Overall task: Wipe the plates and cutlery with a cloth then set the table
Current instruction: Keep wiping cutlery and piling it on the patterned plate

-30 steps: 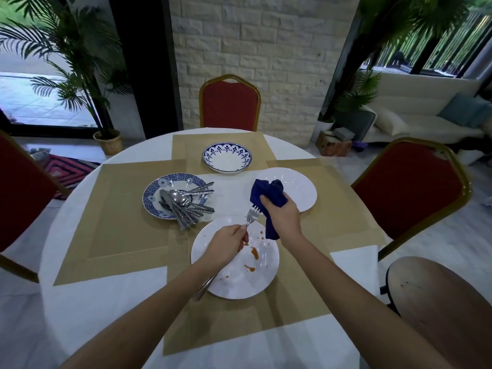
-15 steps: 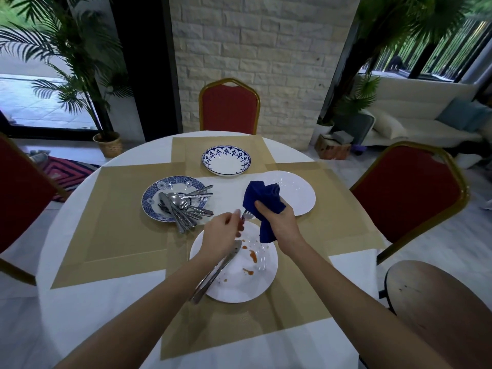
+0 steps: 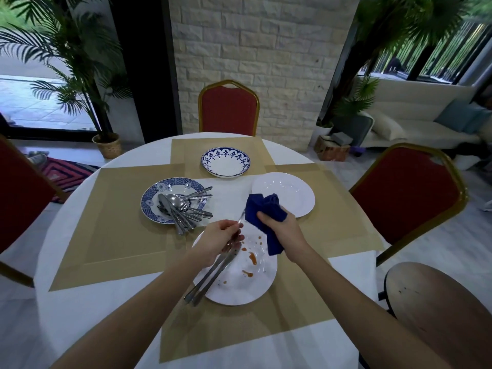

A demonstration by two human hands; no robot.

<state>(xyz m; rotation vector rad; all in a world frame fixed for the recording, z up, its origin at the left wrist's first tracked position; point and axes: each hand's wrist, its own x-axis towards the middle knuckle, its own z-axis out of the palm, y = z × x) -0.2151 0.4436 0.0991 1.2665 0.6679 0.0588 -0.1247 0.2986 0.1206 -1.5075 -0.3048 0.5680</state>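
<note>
Four plates stand on the table: a stained plate nearest, a white plate to its right, a bowl at the far side, and a blue plate bearing a cutlery pile too tangled to count. The left hand, above the stained plate, curls round two utensils, handles slanting down-left. The right hand clenches the single cloth, which touches the utensil tip.
</note>
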